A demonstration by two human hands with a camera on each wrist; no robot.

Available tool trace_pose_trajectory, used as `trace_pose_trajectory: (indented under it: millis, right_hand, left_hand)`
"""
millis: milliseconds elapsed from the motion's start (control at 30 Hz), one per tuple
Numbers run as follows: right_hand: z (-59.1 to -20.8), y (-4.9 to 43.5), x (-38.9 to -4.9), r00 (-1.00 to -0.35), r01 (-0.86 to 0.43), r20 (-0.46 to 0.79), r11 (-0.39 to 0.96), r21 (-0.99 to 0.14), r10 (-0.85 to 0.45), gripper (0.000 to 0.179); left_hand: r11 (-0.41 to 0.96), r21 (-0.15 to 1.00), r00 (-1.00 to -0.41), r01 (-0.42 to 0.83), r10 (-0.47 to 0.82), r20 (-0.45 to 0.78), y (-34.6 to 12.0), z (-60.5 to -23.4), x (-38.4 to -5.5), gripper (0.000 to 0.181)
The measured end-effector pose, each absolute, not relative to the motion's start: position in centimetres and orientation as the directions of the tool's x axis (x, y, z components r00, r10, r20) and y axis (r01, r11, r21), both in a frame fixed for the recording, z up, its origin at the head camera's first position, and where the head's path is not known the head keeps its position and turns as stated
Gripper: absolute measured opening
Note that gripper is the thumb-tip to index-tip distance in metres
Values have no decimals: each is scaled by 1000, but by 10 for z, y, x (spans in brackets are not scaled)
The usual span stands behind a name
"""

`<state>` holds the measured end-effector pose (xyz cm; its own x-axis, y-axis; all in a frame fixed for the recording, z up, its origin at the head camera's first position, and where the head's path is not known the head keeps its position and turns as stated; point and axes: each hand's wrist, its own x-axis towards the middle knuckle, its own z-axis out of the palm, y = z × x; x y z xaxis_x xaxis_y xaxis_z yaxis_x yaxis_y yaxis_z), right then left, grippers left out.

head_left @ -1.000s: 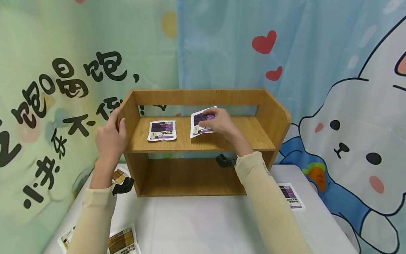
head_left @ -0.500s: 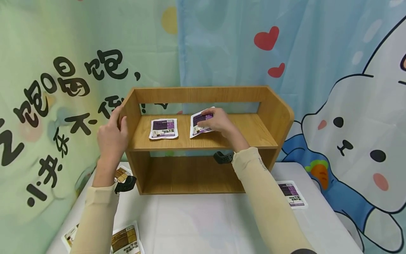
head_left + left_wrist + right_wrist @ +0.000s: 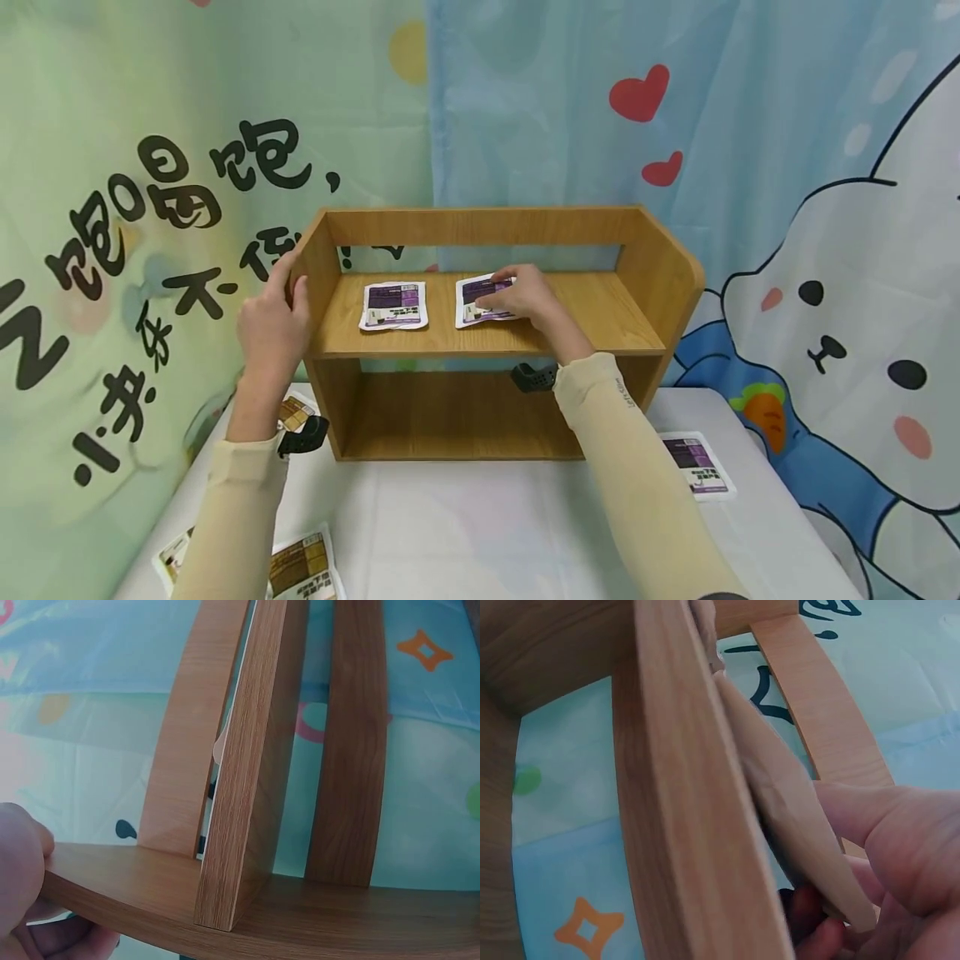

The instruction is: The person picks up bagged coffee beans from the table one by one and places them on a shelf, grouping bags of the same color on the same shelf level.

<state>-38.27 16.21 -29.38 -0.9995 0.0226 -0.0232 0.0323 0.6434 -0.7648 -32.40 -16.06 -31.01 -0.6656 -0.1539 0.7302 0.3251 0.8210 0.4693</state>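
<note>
A small wooden two-tier shelf (image 3: 592,312) stands on the table. My left hand (image 3: 274,329) grips the upper front edge of its left side panel (image 3: 150,900), fingers outside and thumb inside. On the upper board, my right hand (image 3: 528,298) pinches the right end of a white-and-purple flat pouch (image 3: 472,302). In the right wrist view the thumb of this hand (image 3: 915,840) lies on one face of the pouch (image 3: 787,806), fingers under the other, its held end tipped off the board. A matching pouch (image 3: 393,306) lies flat to the left.
Another purple pouch (image 3: 697,465) lies on the white table (image 3: 450,533) right of the shelf. Brown-and-white pouches lie on the left: one (image 3: 296,410) beside the shelf, another (image 3: 306,571) near the front, partly behind the left sleeve. Printed curtains (image 3: 525,125) hang behind.
The pouch in my right hand has come down from a steeper tilt to lie flatter over the upper board. My left hand keeps its grip on the side panel. The view shifts slightly.
</note>
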Motion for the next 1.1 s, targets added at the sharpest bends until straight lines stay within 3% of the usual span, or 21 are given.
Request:
trace_pose_trajectory:
  millis: [300, 700, 1100]
  right_hand:
    - [-301, 166, -376, -998, 59, -46, 692, -720, 36, 67]
    - [-299, 161, -372, -998, 1, 42, 743, -669, 40, 62]
    - [-299, 169, -361, -991, -90, 130, 661, -745, 12, 52]
  left_hand:
    - [827, 473, -676, 304, -163, 719, -157, -314, -322, 38]
    - [829, 460, -638, 317, -173, 750, -159, -310, -324, 36]
    - [838, 454, -634, 303, -177, 752, -158, -312, -324, 36]
